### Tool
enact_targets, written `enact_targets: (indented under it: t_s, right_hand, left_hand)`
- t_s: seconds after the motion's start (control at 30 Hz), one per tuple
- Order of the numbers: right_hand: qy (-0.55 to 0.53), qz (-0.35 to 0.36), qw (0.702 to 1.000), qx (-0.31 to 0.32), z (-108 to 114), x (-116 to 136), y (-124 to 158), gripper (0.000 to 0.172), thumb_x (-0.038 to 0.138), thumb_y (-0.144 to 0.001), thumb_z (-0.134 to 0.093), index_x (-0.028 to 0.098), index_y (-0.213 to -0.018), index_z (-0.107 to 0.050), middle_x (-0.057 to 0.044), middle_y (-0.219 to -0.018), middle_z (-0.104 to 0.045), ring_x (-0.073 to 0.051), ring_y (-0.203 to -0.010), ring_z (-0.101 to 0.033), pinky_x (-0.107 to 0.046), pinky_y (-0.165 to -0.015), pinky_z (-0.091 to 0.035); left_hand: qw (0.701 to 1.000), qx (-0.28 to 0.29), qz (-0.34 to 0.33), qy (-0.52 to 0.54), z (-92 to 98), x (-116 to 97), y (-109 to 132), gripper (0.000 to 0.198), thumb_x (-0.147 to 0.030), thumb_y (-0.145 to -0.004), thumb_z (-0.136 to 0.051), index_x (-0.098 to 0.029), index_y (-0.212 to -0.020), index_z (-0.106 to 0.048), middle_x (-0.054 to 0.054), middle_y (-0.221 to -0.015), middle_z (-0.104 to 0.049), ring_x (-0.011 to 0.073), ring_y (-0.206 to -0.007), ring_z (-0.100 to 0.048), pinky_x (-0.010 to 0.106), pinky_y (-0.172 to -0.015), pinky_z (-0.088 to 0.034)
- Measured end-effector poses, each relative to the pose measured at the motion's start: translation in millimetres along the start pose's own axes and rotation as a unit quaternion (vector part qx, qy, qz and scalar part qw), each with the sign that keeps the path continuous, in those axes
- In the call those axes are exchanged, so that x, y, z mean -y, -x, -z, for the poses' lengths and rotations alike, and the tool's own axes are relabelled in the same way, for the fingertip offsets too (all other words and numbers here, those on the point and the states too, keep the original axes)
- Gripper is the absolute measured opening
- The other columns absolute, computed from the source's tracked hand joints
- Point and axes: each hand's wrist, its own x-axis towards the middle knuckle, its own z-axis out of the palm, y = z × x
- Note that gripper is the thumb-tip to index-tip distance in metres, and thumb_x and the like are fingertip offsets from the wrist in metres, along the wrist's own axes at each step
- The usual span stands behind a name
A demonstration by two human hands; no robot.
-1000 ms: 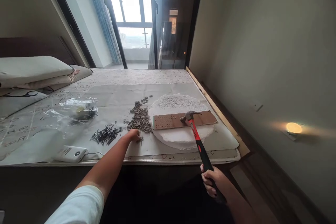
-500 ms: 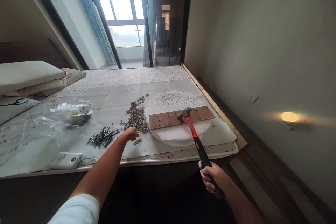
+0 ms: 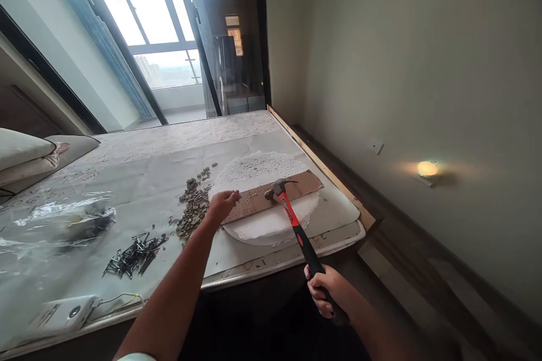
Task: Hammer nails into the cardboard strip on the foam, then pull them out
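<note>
The board point(image 3: 271, 196) already carries rows of nails at its left end. The left hand point(image 3: 222, 206) pinches a nail there; the right hand point(image 3: 328, 293) grips the hammer point(image 3: 292, 220), whose head rests mid-board; its right half is bare.

A single head-worn camera looks forward and down from close above the near edge of the bed point(image 3: 127, 180), facing across it toward the window point(image 3: 139, 28), with both forearms reaching in from below.
</note>
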Motion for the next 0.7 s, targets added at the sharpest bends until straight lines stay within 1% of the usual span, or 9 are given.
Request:
enact_targets:
  t_s: [0.03, 0.1, 0.13, 0.2, 0.3, 0.43, 0.5, 0.6, 0.7]
  right_hand:
    - [-0.002, -0.001, 1.0, 0.002, 0.3, 0.0, -0.8, 0.025, 0.026, -0.054, -0.045, 0.024, -0.077, -0.036, 0.013, -0.041, -0.036, -0.005, -0.028, -0.027, -0.018, -0.03, -0.017]
    - [-0.004, -0.003, 1.0, 0.004, 2.0, -0.3, -3.1, 0.025, 0.026, -0.054, -0.044, 0.024, -0.077, -0.036, 0.013, -0.041, -0.036, -0.005, -0.029, -0.026, -0.018, -0.03, -0.017]
    - [-0.003, -0.005, 1.0, 0.005, 3.4, -0.4, -4.2, 0.025, 0.026, -0.053, -0.044, 0.024, -0.077, -0.036, 0.013, -0.041, -0.036, -0.005, -0.029, -0.026, -0.018, -0.03, -0.017]
    - [-0.003, -0.011, 1.0, 0.007, 6.3, -0.1, -5.6, 0.024, 0.025, -0.053, -0.043, 0.024, -0.077, -0.036, 0.013, -0.041, -0.036, -0.005, -0.029, -0.026, -0.018, -0.029, -0.017]
    - [-0.005, -0.015, 1.0, 0.008, 9.6, 1.7, -5.2, 0.024, 0.023, -0.053, -0.042, 0.024, -0.076, -0.037, 0.012, -0.042, -0.037, -0.005, -0.029, -0.026, -0.018, -0.029, -0.016]
    - [-0.01, -0.009, 1.0, 0.015, 10.8, 4.1, -3.8, 0.023, 0.025, -0.055, -0.042, 0.023, -0.077, -0.038, 0.012, -0.043, -0.037, -0.004, -0.028, -0.028, -0.018, -0.029, -0.017]
    - [-0.007, -0.011, 1.0, 0.02, 11.4, 4.3, -4.2, 0.023, 0.025, -0.055, -0.042, 0.023, -0.077, -0.038, 0.012, -0.043, -0.038, -0.005, -0.028, -0.028, -0.018, -0.028, -0.018]
    - [-0.001, -0.018, 1.0, 0.026, 13.9, 2.9, -6.3, 0.023, 0.025, -0.054, -0.041, 0.024, -0.077, -0.036, 0.013, -0.042, -0.036, -0.005, -0.027, -0.028, -0.019, -0.028, -0.02]
    - [-0.004, -0.016, 0.999, 0.032, 17.8, -0.2, -8.6, 0.022, 0.026, -0.056, -0.041, 0.024, -0.077, -0.036, 0.012, -0.043, -0.037, -0.005, -0.028, -0.029, -0.019, -0.028, -0.02]
  left_hand:
    - [0.997, -0.025, -0.033, -0.071, -7.6, -6.2, -4.7, 0.043, -0.046, -0.082, -0.041, -0.014, -0.065, -0.064, 0.005, -0.06, -0.062, 0.0141, -0.058, -0.053, 0.026, -0.056, -0.037]
    - [0.976, -0.056, -0.086, -0.191, -20.6, -15.3, -14.0, 0.045, -0.041, -0.086, -0.035, -0.015, -0.06, -0.061, 0.007, -0.063, -0.062, 0.0156, -0.062, -0.054, 0.027, -0.058, -0.034]
    - [0.966, -0.059, -0.1, -0.23, -26.2, -18.4, -18.6, 0.046, -0.04, -0.087, -0.033, -0.015, -0.059, -0.06, 0.008, -0.064, -0.062, 0.0161, -0.063, -0.054, 0.027, -0.058, -0.032]
    - [0.956, -0.048, -0.099, -0.273, -35.9, -22.0, -27.7, 0.047, -0.039, -0.089, -0.03, -0.016, -0.062, -0.061, 0.008, -0.065, -0.062, 0.0168, -0.063, -0.054, 0.027, -0.057, -0.03]
    - [0.95, -0.024, -0.085, -0.299, -47.5, -21.4, -40.8, 0.047, -0.039, -0.091, -0.029, -0.016, -0.066, -0.061, 0.008, -0.066, -0.062, 0.0173, -0.064, -0.055, 0.027, -0.059, -0.029]
    - [0.942, 0.012, -0.104, -0.319, -57.1, -12.8, -53.5, 0.039, -0.034, -0.092, -0.033, -0.016, -0.069, -0.059, 0.008, -0.071, -0.063, 0.0179, -0.07, -0.056, 0.027, -0.062, -0.032]
    - [0.94, 0.024, -0.108, -0.322, -59.7, -7.6, -56.5, 0.037, -0.034, -0.092, -0.034, -0.016, -0.07, -0.058, 0.008, -0.072, -0.062, 0.0183, -0.069, -0.056, 0.028, -0.061, -0.032]
    - [0.94, 0.021, -0.1, -0.327, -62.1, -2.4, -58.1, 0.037, -0.036, -0.092, -0.033, -0.016, -0.071, -0.057, 0.008, -0.073, -0.062, 0.0192, -0.068, -0.057, 0.028, -0.059, -0.032]
    - [0.938, 0.013, -0.095, -0.335, -63.5, -1.8, -57.6, 0.037, -0.036, -0.092, -0.033, -0.016, -0.071, -0.056, 0.009, -0.074, -0.062, 0.0202, -0.07, -0.058, 0.028, -0.059, -0.033]
